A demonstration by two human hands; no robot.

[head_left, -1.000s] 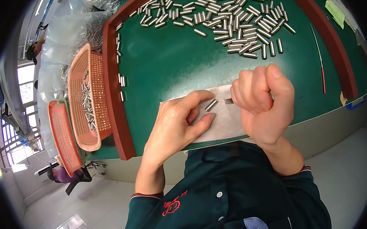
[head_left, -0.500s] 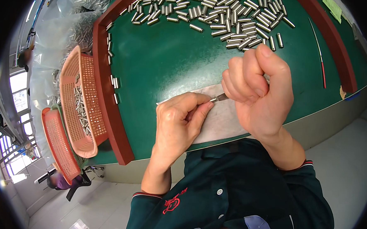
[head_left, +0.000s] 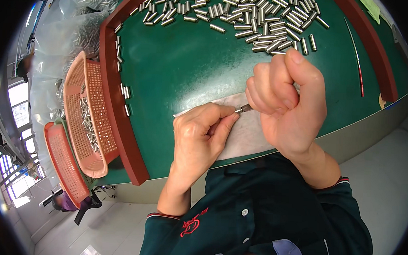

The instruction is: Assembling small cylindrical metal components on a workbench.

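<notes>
Between the thumb and index finger of my left hand [head_left: 195, 132] is a small shiny metal cylinder [head_left: 238, 111], mostly covered by the fingertips. My right hand [head_left: 289, 106] is closed in a fist round a thin tool, whose dark metal shaft [head_left: 246, 108] points at the cylinder's end and seems to meet it. The tool's handle is hidden inside the fist. Both hands are over a pale cloth or sheet [head_left: 245, 141] at the near edge of the green tabletop [head_left: 170, 61]. Beyond them lies a loose pile of metal cylinders [head_left: 264, 27].
Dark red wooden rails border the table at left [head_left: 117, 104] and right [head_left: 372, 48]. Several cylinders line the left rail. Outside it stand a pink basket [head_left: 103, 122] holding small metal parts, a red basket [head_left: 66, 162] and clear bags [head_left: 56, 32]. A thin red-handled tool [head_left: 361, 82] lies at right.
The view has shifted very slightly. Both hands keep the same hold and place, with the tool still against the cylinder.
</notes>
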